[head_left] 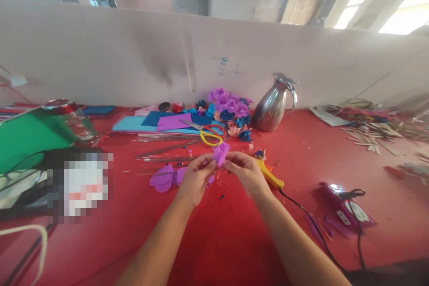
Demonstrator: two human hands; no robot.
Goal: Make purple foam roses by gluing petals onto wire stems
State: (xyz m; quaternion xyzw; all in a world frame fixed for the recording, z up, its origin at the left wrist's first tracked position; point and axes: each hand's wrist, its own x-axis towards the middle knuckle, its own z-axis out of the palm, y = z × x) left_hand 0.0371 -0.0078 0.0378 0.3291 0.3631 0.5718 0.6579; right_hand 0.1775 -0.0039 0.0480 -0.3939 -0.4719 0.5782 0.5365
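A small purple flower (221, 153) is held up between both hands over the red table. My left hand (197, 178) pinches its lower left side, and my right hand (246, 170) pinches its right side. Flat purple petals (163, 178) lie beside and partly behind my left hand. Scissors with yellow and red handles (210, 137) rest just beyond the flower. To the right of my right hand lies a yellow glue gun (272, 176) with a black cord.
Finished flowers (231, 106) are heaped near the wall beside a metal jug (273, 103). Coloured sheets (134, 124) and thin wires (157, 158) lie left of centre. A glass jar (75, 120) stands left; a dark pink device (348, 208) sits right, with sticks (363, 136) behind.
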